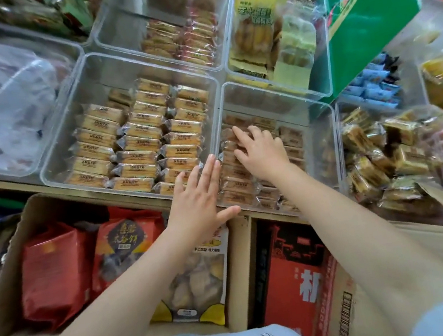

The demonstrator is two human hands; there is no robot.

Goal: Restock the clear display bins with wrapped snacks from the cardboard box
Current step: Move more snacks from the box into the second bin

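The left hand (200,197) lay flat, fingers together, against the near-right clear bin (318,113), while the right hand (262,151), fingers spread, pressed on the wrapped snacks (236,185) inside.

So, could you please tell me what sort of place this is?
Probably a snack shop's display shelf: rows of clear plastic display bins hold wrapped yellow biscuits, and an open brown cardboard box of red snack bags sits below.

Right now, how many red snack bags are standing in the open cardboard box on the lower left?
2. One plain red bag stands at the left of the cardboard box; one red bag with a dark label stands beside it. The left forearm may hide others.
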